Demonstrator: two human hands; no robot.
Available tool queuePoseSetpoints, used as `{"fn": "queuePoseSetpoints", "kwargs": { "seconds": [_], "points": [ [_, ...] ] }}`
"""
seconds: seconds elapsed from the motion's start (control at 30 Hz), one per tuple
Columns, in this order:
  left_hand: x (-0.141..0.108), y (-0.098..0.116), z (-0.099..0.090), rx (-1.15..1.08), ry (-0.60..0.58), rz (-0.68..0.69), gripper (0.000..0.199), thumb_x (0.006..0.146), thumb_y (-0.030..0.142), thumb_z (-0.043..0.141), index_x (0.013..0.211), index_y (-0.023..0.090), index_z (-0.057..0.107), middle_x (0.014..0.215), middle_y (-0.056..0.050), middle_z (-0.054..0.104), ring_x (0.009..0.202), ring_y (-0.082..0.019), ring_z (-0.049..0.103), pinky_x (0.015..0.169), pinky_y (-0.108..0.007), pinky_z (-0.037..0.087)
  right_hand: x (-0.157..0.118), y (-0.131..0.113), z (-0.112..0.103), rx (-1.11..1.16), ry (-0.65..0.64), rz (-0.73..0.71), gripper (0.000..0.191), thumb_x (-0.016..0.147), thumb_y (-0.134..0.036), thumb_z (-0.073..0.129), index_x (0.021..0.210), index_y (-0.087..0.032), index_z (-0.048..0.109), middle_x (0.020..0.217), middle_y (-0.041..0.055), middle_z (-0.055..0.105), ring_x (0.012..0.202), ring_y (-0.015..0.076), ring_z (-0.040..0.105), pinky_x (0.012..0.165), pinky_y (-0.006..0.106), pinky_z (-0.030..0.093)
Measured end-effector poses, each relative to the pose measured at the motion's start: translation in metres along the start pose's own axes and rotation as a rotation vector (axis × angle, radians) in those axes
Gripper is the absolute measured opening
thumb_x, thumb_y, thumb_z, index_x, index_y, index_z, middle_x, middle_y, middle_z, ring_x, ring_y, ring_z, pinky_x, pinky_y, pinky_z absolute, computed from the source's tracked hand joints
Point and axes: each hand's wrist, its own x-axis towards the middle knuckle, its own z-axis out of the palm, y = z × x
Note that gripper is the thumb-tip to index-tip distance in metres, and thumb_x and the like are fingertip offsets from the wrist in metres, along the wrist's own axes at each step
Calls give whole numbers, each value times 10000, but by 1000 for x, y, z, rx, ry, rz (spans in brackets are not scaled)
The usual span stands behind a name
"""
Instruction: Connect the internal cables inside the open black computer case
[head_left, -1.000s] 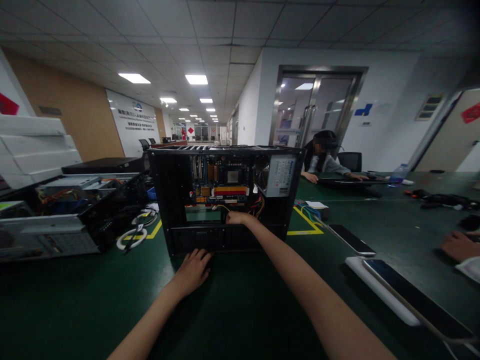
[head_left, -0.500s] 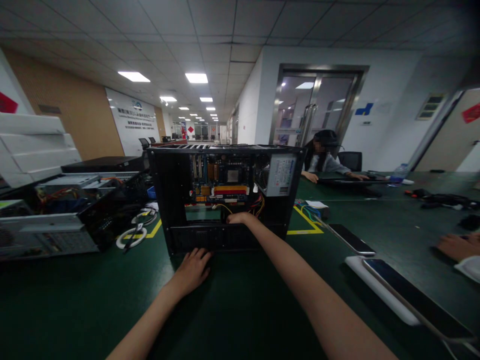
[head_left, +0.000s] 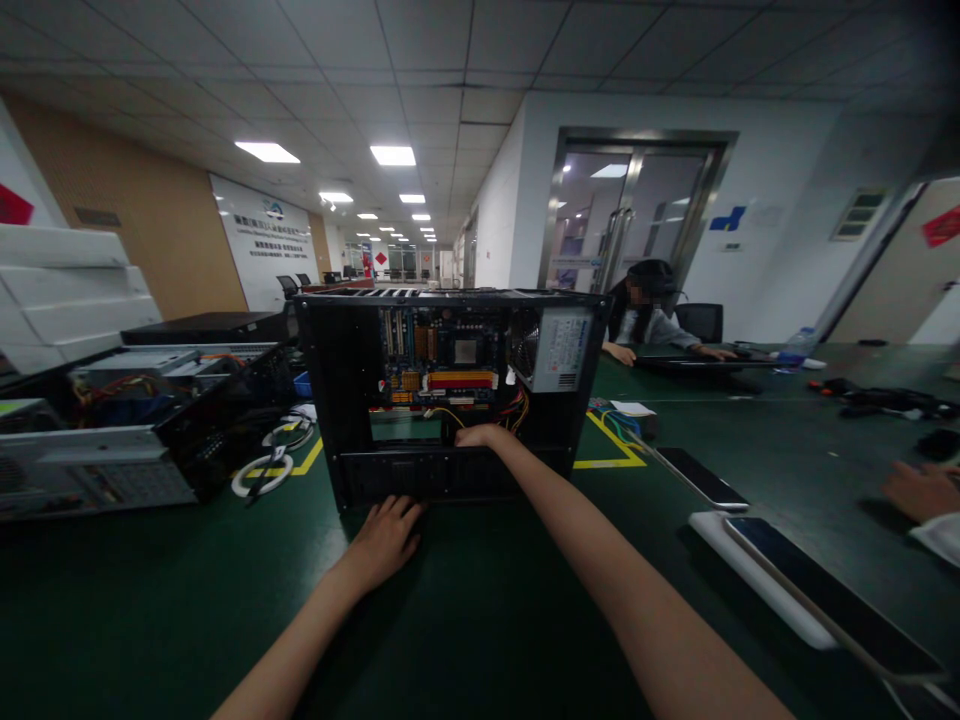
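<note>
An open black computer case (head_left: 319, 400) stands on the green table. Inside it are a motherboard (head_left: 442, 345) with red and yellow memory slots, a power supply (head_left: 559, 345) with a fan at the upper right, and loose coloured cables (head_left: 517, 410). My left hand (head_left: 386, 540) lies on the table with fingers spread, its tips at the case's lower front edge. My right hand (head_left: 476, 436) reaches over the case's lower panel (head_left: 405, 475) into the opening. Its fingers look curled near a dark part, and their tips are hidden; what they grip, if anything, I cannot make out.
At the left lie another opened computer case (head_left: 97, 450) and coiled white cables (head_left: 262, 475). Two phones, one (head_left: 701, 478) near and one (head_left: 832, 590) on a white block (head_left: 765, 575), lie right. A person (head_left: 652, 320) sits beyond; another person's hand (head_left: 919, 490) shows at the right edge.
My hands and the computer case stay in the same places. The other person's hand at the right edge has shifted slightly.
</note>
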Motion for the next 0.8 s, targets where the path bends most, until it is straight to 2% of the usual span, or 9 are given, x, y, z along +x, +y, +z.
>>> {"fn": "queuePoseSetpoints", "kwargs": {
  "seconds": [0.4, 0.47, 0.67, 0.8],
  "points": [
    [1, -1, 3, 15, 5, 2, 416, 750, 232, 384, 1164, 257, 352, 1128, -48, 424, 1038, -215, 374, 846, -378, 327, -13, -9, 0, -7, 36, -26, 204, 641, -199, 524, 814, -115, 591, 734, 34, 604, 575, 119, 553, 515, 199, 417],
    [1, -2, 3, 13, 12, 8, 410, 752, 233, 382, 1160, 260, 354, 1126, -46, 424, 1036, -215, 375, 843, -378, 329, -12, -10, 0, -17, 86, -50, 197, 645, -219, 534, 805, -120, 591, 740, 31, 603, 588, 116, 550, 511, 188, 408],
    [1, -4, 5, 5, 25, 20, 410, 749, 236, 386, 1158, 257, 351, 1122, -45, 423, 1031, -215, 374, 843, -377, 328, -8, -13, 1, -58, 349, -58, 182, 663, -255, 552, 772, -110, 576, 761, 35, 598, 629, 118, 538, 489, 168, 371],
    [1, -4, 5, 5, 12, 9, 411, 752, 236, 378, 1161, 265, 345, 1126, -42, 421, 1033, -214, 374, 847, -380, 323, -13, -16, 2, 89, 407, -82, 127, 676, -195, 544, 764, -104, 543, 692, 31, 587, 547, 95, 524, 452, 163, 365]
  ]
}}
